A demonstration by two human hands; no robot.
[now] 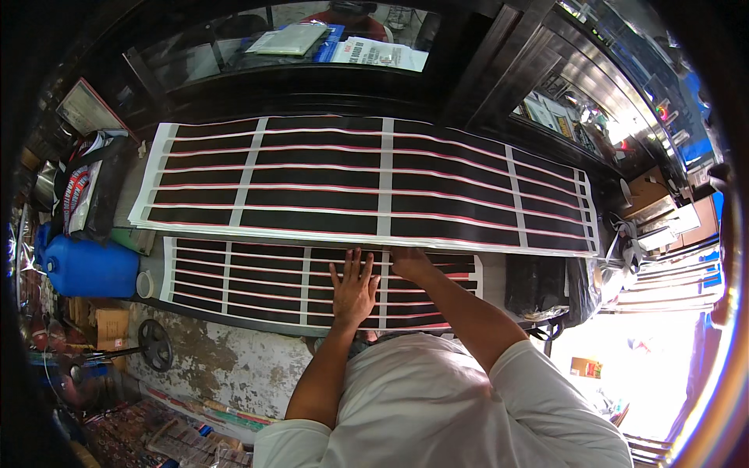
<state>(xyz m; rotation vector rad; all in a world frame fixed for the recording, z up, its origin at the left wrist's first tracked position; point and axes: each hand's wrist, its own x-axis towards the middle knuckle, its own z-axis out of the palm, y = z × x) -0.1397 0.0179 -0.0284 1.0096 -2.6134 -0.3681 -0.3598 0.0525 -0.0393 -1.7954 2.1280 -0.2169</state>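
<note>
At about 9 o'clock from the hands, a blue plastic jerrycan (86, 267) lies on its side at the left end of the bench (152, 269); what is inside it cannot be seen. Just beside it, toward 3 o'clock, a small white round cup (145, 285) lies with its mouth to the camera, and its content is not clear. At 10 o'clock, a black bag with red and white print (82, 187) stands near the bench corner.

The smaller black sheet with thin red and white stripes and white cross bands (234, 285) lies flat on the near part of the bench. The left hand (353, 290) presses on it with the palm down and the fingers (349, 265) spread wide and flat, holding nothing. The right hand (411, 263) rests at 1 o'clock of the left one, at the far edge of this sheet; its fingers seem bent under, and I cannot tell if they pinch the sheet edge.

At 12 o'clock, the larger black striped sheet of the same pattern (351, 183) lies across the bench, and its near edge lies over the far edge of the smaller sheet. At 3 o'clock, a dark plastic bag (538, 285) sits at the right end of the smaller sheet. Beyond the larger sheet, a glass panel (234, 47) shows papers behind it.
</note>
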